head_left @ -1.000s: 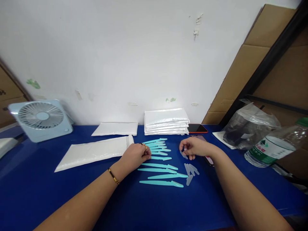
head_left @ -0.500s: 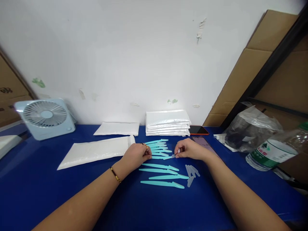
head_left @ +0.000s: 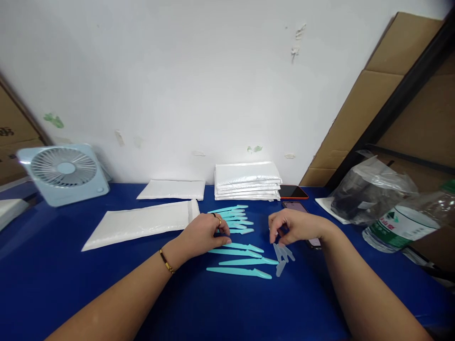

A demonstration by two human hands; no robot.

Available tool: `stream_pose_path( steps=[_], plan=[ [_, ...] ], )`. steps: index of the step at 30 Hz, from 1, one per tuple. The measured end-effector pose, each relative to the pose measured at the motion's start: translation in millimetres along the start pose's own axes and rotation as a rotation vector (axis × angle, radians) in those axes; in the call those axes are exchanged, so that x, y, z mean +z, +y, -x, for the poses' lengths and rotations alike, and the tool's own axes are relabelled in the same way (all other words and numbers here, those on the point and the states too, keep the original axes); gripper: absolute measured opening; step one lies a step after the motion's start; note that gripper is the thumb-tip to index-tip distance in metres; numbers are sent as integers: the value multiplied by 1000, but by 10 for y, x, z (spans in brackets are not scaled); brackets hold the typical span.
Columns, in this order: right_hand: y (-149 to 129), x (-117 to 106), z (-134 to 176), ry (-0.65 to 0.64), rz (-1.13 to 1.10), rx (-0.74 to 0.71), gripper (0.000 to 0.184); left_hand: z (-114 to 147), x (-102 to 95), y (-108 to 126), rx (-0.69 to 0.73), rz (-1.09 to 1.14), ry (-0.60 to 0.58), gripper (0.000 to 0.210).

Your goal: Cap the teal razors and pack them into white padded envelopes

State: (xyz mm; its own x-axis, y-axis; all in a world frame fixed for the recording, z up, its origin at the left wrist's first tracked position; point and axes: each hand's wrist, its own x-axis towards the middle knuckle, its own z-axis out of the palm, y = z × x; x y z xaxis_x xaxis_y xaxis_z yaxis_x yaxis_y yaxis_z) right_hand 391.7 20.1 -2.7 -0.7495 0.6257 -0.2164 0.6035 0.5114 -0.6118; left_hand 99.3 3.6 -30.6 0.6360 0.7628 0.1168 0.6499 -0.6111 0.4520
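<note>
Several teal eyebrow razors lie on the blue table. A fanned upper group (head_left: 236,219) is beyond my left hand, and a looser lower group includes the nearest razor (head_left: 238,271). My left hand (head_left: 204,233) rests at the handle ends between the groups, thumb and fingertips slightly apart, with its thumb over the handle of the razor (head_left: 245,246) at the top of the lower group. Several translucent blade covers (head_left: 280,267) lie in a small pile to the right. Just above them hangs my right hand (head_left: 293,225), thumb and fingers parted, apparently holding nothing.
A flat white padded mailer (head_left: 138,222) lies left of the razors. Behind are another mailer (head_left: 171,189) and a mailer stack (head_left: 248,180). Two phones (head_left: 293,192) sit right of the stack. A fan (head_left: 66,173) stands left; a plastic bag (head_left: 369,189) and bottle (head_left: 401,227) stand right.
My right hand has left the tip of the upper group's lowest razor and moved right, over the blade covers. My left hand has loosened from that razor and shifted slightly toward me.
</note>
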Motion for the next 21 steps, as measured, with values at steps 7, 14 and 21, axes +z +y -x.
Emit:
stream_pose_path(
  steps=[7, 14, 21],
  plan=[
    [46, 83, -78, -30, 34, 88, 28, -6, 48, -38, -64, 12, -59, 15],
    [-5, 113, -126, 42, 45, 216, 26, -9, 42, -85, -99, 1, -39, 15],
    [-180, 262, -286, 124, -22, 205, 25, -17, 39, -51, -109, -26, -40, 15]
  ],
)
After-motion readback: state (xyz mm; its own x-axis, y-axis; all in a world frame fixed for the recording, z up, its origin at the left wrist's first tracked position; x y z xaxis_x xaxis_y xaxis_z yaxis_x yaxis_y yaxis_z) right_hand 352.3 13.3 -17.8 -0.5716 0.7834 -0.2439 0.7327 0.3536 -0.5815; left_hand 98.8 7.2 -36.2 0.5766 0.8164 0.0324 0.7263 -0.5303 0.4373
